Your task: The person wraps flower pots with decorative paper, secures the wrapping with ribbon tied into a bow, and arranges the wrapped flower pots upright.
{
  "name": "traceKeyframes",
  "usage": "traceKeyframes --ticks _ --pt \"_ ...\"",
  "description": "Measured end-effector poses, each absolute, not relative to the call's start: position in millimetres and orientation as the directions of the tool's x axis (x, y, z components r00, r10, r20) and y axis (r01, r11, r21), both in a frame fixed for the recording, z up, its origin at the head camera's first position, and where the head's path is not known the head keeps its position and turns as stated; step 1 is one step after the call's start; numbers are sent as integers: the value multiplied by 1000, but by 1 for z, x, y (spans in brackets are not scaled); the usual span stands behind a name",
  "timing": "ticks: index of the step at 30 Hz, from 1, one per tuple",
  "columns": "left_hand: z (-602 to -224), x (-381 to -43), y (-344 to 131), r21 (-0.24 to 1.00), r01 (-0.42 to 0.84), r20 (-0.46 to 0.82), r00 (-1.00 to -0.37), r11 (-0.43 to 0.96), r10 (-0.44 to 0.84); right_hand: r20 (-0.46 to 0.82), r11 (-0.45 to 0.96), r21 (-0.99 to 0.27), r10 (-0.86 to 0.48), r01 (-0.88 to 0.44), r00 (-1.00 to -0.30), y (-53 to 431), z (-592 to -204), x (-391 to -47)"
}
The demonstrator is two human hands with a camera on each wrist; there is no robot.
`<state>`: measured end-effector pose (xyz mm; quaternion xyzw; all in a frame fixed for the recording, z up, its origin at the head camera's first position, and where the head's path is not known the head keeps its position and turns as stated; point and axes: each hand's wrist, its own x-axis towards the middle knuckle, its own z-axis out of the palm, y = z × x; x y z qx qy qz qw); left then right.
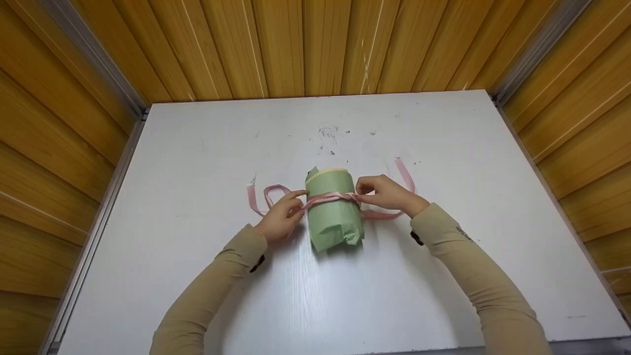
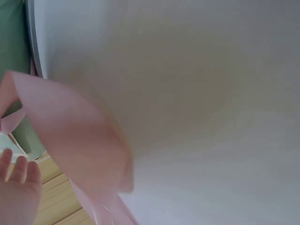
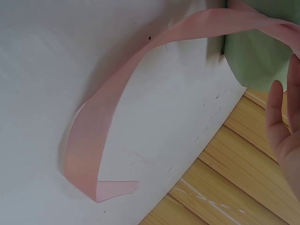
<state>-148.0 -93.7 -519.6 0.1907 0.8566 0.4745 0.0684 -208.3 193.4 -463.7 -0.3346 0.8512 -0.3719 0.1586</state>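
A cylinder-like package wrapped in green paper [image 1: 333, 217] lies in front of me, its near end crumpled and folded. Around its middle runs a pink ribbon [image 1: 333, 197], twisted where it crosses the top. At the package's left side, my left hand [image 1: 281, 217] pinches the ribbon, the index finger reaching to the paper. My right hand [image 1: 389, 192] pinches the ribbon at the right edge of the package. In the right wrist view, the ribbon [image 3: 108, 98] trails away in a long curve. Close to the left wrist camera hangs a broad loop of ribbon [image 2: 79, 131].
Loose ribbon tails lie on the white table [image 1: 305, 305] at both sides, the left one looped. Dark scuff marks [image 1: 329, 133] show on the tabletop beyond the package. Wood-patterned walls [image 1: 325, 49] enclose the table at the back and sides.
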Motion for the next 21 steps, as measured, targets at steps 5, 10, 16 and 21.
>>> traceKeyframes --ticks 5,10,16,21 --pt "-520 -148 -89 848 269 53 -899 456 434 -48 490 -757 -700 -431 -712 191 -467 -208" --pt "-521 -144 -91 801 278 20 -898 530 440 -50 484 -763 -705 -428 -707 192 -471 -208" --pt "-522 -139 -97 832 198 -70 -889 519 452 -43 500 -752 -688 -430 -725 196 -467 -211" --pt "-521 -138 -98 851 156 -100 -889 501 446 -123 573 -709 -673 -410 -729 203 -459 -216"
